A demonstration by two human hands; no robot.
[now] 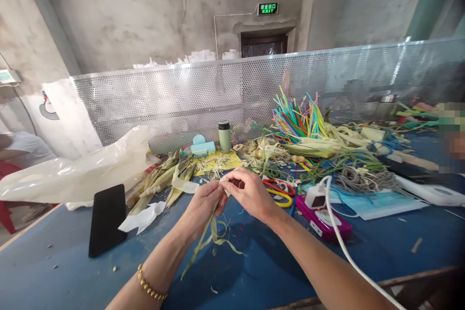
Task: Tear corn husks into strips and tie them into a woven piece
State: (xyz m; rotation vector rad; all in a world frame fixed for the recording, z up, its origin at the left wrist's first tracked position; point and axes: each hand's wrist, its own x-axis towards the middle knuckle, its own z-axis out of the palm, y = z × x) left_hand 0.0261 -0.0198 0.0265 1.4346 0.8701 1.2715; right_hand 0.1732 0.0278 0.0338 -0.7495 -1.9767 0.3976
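My left hand (207, 201) and my right hand (249, 191) meet above the blue table, both closed with fingertips pinched together. Between them is a small pale piece of corn husk, mostly covered by the fingers. Thin greenish corn husk strips (214, 237) hang down from my left hand, their loose ends curling over the table. Just right of my right hand lie red scissor handles (290, 186) and yellow scissor handles (281, 199). A bundle of dried corn husks (156, 181) rests left of my hands, with a torn white sheet (143, 217) in front of it.
A black phone (107, 220) lies at left beside a large plastic bag (87, 169). At right, a magenta power strip (323, 218) carries a white charger (315, 197) and cable. Behind are a green bottle (224, 138), colourful thin sticks (300, 118) and tangled cords (363, 177). Perforated metal panels (189, 106) border the table.
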